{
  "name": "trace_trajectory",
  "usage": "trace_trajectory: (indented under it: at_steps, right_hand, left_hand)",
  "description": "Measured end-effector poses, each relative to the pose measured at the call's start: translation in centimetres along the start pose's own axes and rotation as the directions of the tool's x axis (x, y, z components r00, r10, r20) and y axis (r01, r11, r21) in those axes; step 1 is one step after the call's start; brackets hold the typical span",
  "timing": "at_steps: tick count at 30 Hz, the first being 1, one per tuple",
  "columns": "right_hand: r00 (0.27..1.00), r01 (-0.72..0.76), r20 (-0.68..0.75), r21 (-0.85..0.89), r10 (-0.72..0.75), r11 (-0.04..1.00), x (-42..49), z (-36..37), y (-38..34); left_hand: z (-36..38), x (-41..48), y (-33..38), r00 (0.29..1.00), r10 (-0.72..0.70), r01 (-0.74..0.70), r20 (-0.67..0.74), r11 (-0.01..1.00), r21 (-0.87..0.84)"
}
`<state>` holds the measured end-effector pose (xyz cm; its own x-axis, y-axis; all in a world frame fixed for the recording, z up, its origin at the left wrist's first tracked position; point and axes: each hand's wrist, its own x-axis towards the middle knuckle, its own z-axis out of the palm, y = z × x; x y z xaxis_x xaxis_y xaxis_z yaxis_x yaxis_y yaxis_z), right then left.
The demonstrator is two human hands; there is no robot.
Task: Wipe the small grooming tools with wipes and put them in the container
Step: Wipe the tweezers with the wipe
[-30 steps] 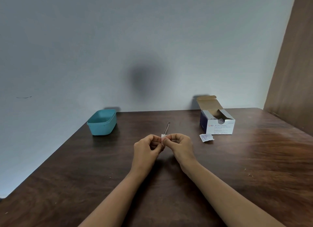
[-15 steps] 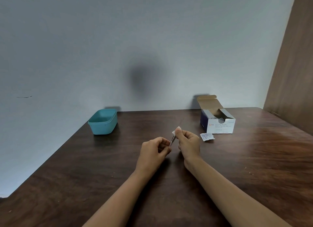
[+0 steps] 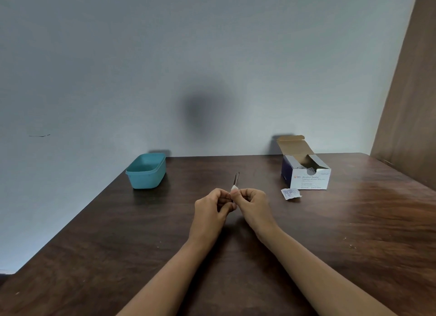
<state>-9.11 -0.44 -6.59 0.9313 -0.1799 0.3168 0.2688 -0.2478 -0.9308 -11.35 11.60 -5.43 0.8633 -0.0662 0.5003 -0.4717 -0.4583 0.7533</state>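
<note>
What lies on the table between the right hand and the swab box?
Head view: a small white wrapper lies near the swab box; toward the right hand, bare wood.

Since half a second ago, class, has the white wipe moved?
Yes. The wipe, pinched by the right hand, has slid down the metal tool toward the left hand, leftward, away from the swab box.

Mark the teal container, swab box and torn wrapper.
teal container (image 3: 146, 181), head view, front wall.
swab box (image 3: 310, 181), head view, white front face.
torn wrapper (image 3: 291, 194), head view, its middle.
</note>
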Motion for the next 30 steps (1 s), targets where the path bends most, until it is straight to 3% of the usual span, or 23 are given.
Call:
trace_trajectory:
  at_steps: [10, 15, 21, 30]
  right_hand:
    - [0.987, -0.02, 0.156, -0.037, 0.025, 0.999, 0.5, -0.6, -0.2]
    - [0.957, -0.108, 0.275, 0.031, 0.096, 0.994, 0.6, -1.8, -0.9]
    - [0.998, -0.037, 0.059, 0.104, 0.031, 0.994, -0.1, -0.5, -0.4]
    - [0.972, -0.084, -0.2, 0.206, 0.126, 0.975, 0.4, -1.1, -0.4]
  left_hand:
    - [-0.2, -0.2, 0.2, 0.999, -0.033, 0.033, -0.011, 0.999, 0.001]
    - [-0.3, -0.2, 0.2, 1.0, -0.023, 0.023, 0.003, 0.999, 0.022]
    - [-0.2, 0.1, -0.1, 1.0, 0.0, -0.003, 0.031, 0.997, 0.071]
    - [0.4, 0.1, 0.1, 0.99, -0.03, 0.007, 0.138, 0.986, 0.167]
